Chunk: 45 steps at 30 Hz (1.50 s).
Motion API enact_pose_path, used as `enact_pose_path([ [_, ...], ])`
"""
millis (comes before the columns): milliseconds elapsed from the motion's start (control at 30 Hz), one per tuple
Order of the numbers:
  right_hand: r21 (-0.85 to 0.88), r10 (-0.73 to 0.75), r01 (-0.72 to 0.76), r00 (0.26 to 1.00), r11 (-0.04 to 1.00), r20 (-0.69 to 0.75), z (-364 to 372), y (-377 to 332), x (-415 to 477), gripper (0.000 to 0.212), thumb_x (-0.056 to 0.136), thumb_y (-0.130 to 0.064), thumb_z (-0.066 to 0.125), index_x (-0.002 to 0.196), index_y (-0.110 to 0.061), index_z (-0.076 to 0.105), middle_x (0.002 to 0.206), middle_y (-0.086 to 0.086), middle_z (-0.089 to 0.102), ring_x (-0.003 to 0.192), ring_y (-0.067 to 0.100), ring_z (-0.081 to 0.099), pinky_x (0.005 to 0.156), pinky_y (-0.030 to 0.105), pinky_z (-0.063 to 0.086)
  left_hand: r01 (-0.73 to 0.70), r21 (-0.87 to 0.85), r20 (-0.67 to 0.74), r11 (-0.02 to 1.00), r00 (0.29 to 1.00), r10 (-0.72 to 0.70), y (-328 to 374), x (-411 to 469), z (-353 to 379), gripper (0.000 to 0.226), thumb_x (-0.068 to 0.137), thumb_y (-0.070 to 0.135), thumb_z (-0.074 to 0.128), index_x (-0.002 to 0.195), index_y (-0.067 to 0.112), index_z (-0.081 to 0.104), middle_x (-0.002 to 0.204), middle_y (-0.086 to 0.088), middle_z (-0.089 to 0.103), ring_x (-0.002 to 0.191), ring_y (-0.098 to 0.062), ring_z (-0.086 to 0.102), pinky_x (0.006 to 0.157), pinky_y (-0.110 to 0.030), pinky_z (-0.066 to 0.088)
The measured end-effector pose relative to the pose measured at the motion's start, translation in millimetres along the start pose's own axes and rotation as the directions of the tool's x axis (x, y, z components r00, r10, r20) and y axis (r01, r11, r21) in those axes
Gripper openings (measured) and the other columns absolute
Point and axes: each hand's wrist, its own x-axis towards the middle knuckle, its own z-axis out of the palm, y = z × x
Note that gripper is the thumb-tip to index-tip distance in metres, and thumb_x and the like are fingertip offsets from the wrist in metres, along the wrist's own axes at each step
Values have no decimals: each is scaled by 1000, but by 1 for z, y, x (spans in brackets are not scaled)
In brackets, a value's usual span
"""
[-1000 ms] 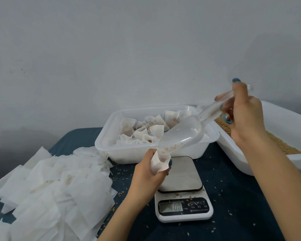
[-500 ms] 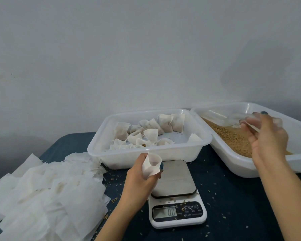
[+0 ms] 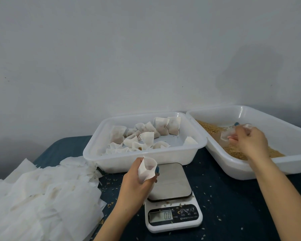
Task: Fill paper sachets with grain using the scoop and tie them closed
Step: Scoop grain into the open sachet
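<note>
My left hand [image 3: 134, 186] grips a small white paper sachet [image 3: 147, 169] upright with its mouth open, just above the left edge of the scale [image 3: 172, 218]. My right hand [image 3: 250, 141] is down in the right white tray [image 3: 285, 166], fingers curled round the clear plastic scoop [image 3: 227, 134], which is blurred and lies low over the brown grain [image 3: 210, 129]. Whether the scoop holds grain is not visible.
A white tray [image 3: 142, 156] behind the scale holds several filled sachets [image 3: 162, 126]. A heap of flat empty sachets [image 3: 47, 197] covers the left of the dark blue cloth [image 3: 233, 206]. Loose grains lie scattered on the cloth. The scale display reads zero.
My right hand carried the scoop from over the sachet's mouth rightward and down into the grain tray. My left hand stayed put, still holding the sachet.
</note>
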Motion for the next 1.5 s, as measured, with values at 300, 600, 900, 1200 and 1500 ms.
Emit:
enact_pose_path([
  [300,690,397,-217,911,691,-111,-14,-8,9,27,102,-36,49,100,-11,60,88,4,65,77,15,66,65,22,56,-3,15,15,1000,1000,3,0,1,-1,10,82,22,64,90,22,59,75,2,69,67,-8,63,59,-12,46],
  [600,924,554,-156,830,349,-69,-30,-16,8,35,101,-41,48,113,-8,55,101,7,62,76,16,60,57,19,53,-7,49,10,999,1000,7,2,-2,0,22,75,38,61,89,21,58,77,0,67,74,-21,62,61,-20,47],
  [900,783,387,-300,919,545,83,-9,-43,-24,39,100,-43,43,89,-13,66,50,-10,46,39,3,35,36,15,29,-50,168,35,985,998,45,-1,-2,4,16,89,22,69,92,30,56,83,19,63,67,0,55,58,-11,42],
  [1200,643,190,-249,969,724,161,27,-76,-60,47,101,-45,46,76,-7,60,48,-5,48,34,3,37,35,16,31,-60,207,17,977,998,57,-8,-1,-1,19,88,28,68,98,35,54,88,20,63,75,-3,58,59,-13,45],
  [1500,518,-200,104,971,849,133,32,-121,-70,61,102,-48,42,48,-28,64,54,-7,59,38,2,42,38,15,36,-83,184,43,979,996,76,-5,-2,0,19,87,18,68,91,26,51,81,13,61,62,-4,50,50,-16,39],
])
